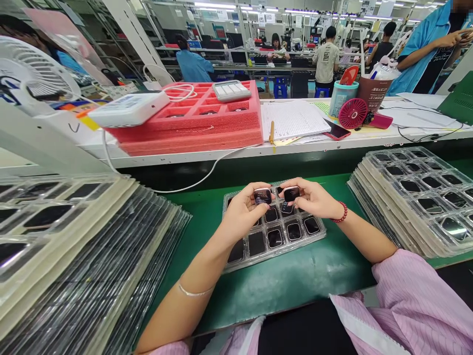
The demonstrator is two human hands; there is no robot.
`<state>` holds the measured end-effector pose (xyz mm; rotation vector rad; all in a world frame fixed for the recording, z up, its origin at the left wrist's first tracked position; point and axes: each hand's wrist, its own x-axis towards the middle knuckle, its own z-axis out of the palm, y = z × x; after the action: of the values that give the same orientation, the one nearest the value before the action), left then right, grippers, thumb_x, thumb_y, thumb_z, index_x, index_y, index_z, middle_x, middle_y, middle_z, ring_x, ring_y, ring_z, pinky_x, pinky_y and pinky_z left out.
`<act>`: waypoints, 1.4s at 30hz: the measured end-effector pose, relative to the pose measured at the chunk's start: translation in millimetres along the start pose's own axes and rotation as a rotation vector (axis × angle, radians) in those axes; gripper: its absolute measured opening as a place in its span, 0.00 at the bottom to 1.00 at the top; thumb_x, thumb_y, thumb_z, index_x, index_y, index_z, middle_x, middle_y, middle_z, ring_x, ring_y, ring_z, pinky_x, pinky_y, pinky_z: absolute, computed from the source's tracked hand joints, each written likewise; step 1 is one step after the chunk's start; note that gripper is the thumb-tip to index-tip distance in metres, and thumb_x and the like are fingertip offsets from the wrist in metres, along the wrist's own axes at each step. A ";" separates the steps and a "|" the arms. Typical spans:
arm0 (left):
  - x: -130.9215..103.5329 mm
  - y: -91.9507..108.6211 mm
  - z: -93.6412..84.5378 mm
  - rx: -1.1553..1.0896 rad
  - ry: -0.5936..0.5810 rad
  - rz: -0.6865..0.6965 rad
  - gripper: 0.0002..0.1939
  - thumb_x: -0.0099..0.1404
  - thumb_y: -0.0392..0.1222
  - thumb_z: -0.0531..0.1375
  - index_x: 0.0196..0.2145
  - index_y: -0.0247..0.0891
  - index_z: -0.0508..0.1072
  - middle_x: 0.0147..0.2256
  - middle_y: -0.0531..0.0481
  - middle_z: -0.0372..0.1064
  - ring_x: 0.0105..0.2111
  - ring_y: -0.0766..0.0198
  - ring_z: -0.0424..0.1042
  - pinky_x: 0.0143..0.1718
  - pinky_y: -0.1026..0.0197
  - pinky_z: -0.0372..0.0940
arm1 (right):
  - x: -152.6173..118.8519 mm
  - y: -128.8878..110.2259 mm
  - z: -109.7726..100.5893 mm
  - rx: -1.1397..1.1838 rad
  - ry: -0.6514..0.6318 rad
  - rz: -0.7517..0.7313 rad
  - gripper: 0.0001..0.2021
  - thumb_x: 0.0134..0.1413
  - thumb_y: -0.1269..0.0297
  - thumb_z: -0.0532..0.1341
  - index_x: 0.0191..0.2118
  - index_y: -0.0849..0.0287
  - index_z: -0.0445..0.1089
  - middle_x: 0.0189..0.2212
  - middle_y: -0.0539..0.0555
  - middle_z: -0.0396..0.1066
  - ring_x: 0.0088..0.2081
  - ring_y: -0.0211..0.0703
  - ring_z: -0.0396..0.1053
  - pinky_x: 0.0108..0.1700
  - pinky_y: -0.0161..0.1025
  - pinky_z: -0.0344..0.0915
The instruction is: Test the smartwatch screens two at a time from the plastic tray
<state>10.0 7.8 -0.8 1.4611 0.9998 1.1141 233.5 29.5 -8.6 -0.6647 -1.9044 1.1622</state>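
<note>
Between the fingers and thumb of my left hand (pixel 242 212) is a smartwatch body (pixel 262 196), square with a dark screen and rounded corners. A second, similar smartwatch body (pixel 291 194) is pinched in my right hand (pixel 312 198). The two are held side by side, screens facing me, just above a clear plastic tray (pixel 271 255). Rows of dark square watch bodies (pixel 294 230) sit in the tray's compartments. My hands cover part of its far rows.
Tall stacks of clear trays (pixel 111 276) rise at the left, and another tray stack (pixel 424 197) stands at the right. Across the green mat (pixel 295 276) a white shelf holds red foam (pixel 192 133), papers (pixel 291 118), a phone (pixel 337 131) and a pink fan (pixel 353 114). A white cable (pixel 207 176) hangs down.
</note>
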 end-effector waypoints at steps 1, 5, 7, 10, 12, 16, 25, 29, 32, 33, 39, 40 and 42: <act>0.5 0.0 0.4 -0.006 0.000 -0.005 0.22 0.52 0.36 0.66 0.46 0.37 0.71 0.38 0.48 0.75 0.42 0.55 0.75 0.46 0.54 0.70 | 0.1 0.8 0.2 -0.007 0.003 -0.005 0.24 0.48 0.75 0.55 0.53 0.61 0.66 0.45 0.57 0.73 0.40 0.39 0.75 0.43 0.39 0.75; 1.2 1.7 2.1 -0.021 0.001 -0.021 0.22 0.52 0.36 0.65 0.46 0.37 0.71 0.38 0.47 0.75 0.42 0.56 0.75 0.45 0.54 0.70 | 0.6 1.8 0.6 -0.064 0.009 0.006 0.24 0.48 0.75 0.55 0.53 0.61 0.66 0.47 0.58 0.72 0.44 0.43 0.75 0.45 0.41 0.75; 1.2 2.4 2.8 -0.027 0.000 -0.027 0.21 0.53 0.36 0.66 0.46 0.37 0.71 0.38 0.47 0.75 0.42 0.56 0.75 0.45 0.54 0.71 | 0.9 1.6 0.6 -0.093 0.011 0.014 0.23 0.49 0.75 0.56 0.53 0.61 0.67 0.47 0.58 0.72 0.45 0.44 0.75 0.43 0.41 0.75; 2.0 1.8 3.0 -0.033 0.006 -0.037 0.21 0.52 0.37 0.66 0.45 0.37 0.72 0.38 0.48 0.75 0.41 0.56 0.75 0.44 0.54 0.71 | 1.6 2.5 0.3 -0.100 0.025 0.036 0.23 0.50 0.75 0.58 0.54 0.59 0.66 0.47 0.57 0.73 0.45 0.44 0.74 0.41 0.38 0.75; 3.0 0.8 2.3 -0.042 0.013 -0.046 0.23 0.52 0.37 0.67 0.47 0.37 0.72 0.40 0.47 0.75 0.40 0.57 0.75 0.42 0.56 0.71 | 2.6 4.2 -0.4 -0.046 0.030 0.058 0.26 0.50 0.75 0.61 0.56 0.59 0.65 0.47 0.57 0.72 0.45 0.43 0.73 0.38 0.35 0.74; 5.1 1.2 -1.4 -0.226 -0.006 -0.117 0.37 0.49 0.36 0.72 0.56 0.39 0.67 0.41 0.47 0.76 0.34 0.63 0.75 0.31 0.65 0.68 | 5.7 8.9 -4.7 0.286 0.021 0.137 0.34 0.47 0.72 0.68 0.61 0.55 0.59 0.46 0.55 0.71 0.37 0.36 0.71 0.32 0.30 0.73; 9.2 3.1 -16.4 -0.634 -0.045 -0.318 0.28 0.61 0.64 0.63 0.47 0.38 0.78 0.43 0.42 0.77 0.24 0.69 0.69 0.20 0.69 0.62 | 12.0 12.6 -17.3 0.808 0.027 0.445 0.32 0.65 0.38 0.43 0.53 0.60 0.66 0.41 0.59 0.78 0.23 0.34 0.68 0.24 0.31 0.69; 9.5 0.9 -19.7 -0.623 -0.039 -0.337 0.28 0.64 0.66 0.58 0.46 0.39 0.78 0.42 0.43 0.77 0.23 0.69 0.68 0.19 0.67 0.60 | 12.5 13.9 -16.6 0.798 0.035 0.449 0.34 0.64 0.35 0.39 0.52 0.58 0.66 0.38 0.58 0.78 0.21 0.35 0.67 0.24 0.33 0.67; 8.5 2.4 -18.6 -0.623 -0.031 -0.308 0.29 0.63 0.66 0.59 0.47 0.39 0.77 0.40 0.42 0.77 0.23 0.68 0.67 0.18 0.67 0.59 | 12.4 14.8 -16.8 0.854 0.036 0.464 0.34 0.63 0.35 0.41 0.51 0.59 0.66 0.38 0.59 0.78 0.22 0.36 0.68 0.24 0.33 0.67; 8.4 2.6 -17.5 -0.609 -0.032 -0.288 0.29 0.63 0.66 0.60 0.48 0.39 0.77 0.40 0.42 0.77 0.23 0.68 0.68 0.18 0.66 0.60 | 12.4 15.3 -16.6 0.868 0.030 0.462 0.33 0.62 0.35 0.43 0.50 0.59 0.66 0.38 0.59 0.78 0.23 0.36 0.69 0.24 0.33 0.68; 13.3 -11.7 -5.4 -0.370 -0.095 -0.202 0.35 0.49 0.40 0.74 0.53 0.38 0.68 0.41 0.44 0.77 0.33 0.61 0.78 0.26 0.67 0.66 | 11.2 20.6 -6.1 0.674 0.006 0.332 0.29 0.47 0.63 0.70 0.55 0.56 0.61 0.45 0.56 0.76 0.30 0.34 0.74 0.29 0.31 0.73; 14.3 -15.4 -4.0 -0.333 -0.098 -0.187 0.36 0.49 0.39 0.74 0.54 0.39 0.66 0.42 0.44 0.76 0.35 0.59 0.79 0.27 0.66 0.67 | 10.8 20.9 -3.1 0.607 0.021 0.303 0.31 0.45 0.67 0.70 0.55 0.56 0.60 0.45 0.56 0.75 0.31 0.34 0.74 0.31 0.31 0.74; 15.1 -20.6 -2.5 -0.278 -0.095 -0.146 0.36 0.51 0.39 0.72 0.55 0.39 0.64 0.44 0.43 0.76 0.37 0.57 0.80 0.29 0.65 0.68 | 9.5 20.0 2.4 0.460 0.056 0.243 0.30 0.45 0.71 0.69 0.55 0.57 0.61 0.43 0.55 0.75 0.31 0.34 0.73 0.30 0.32 0.73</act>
<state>10.3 26.1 -18.8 1.1872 0.8340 1.0232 226.9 44.4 -23.8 -0.6706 -1.4594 1.6487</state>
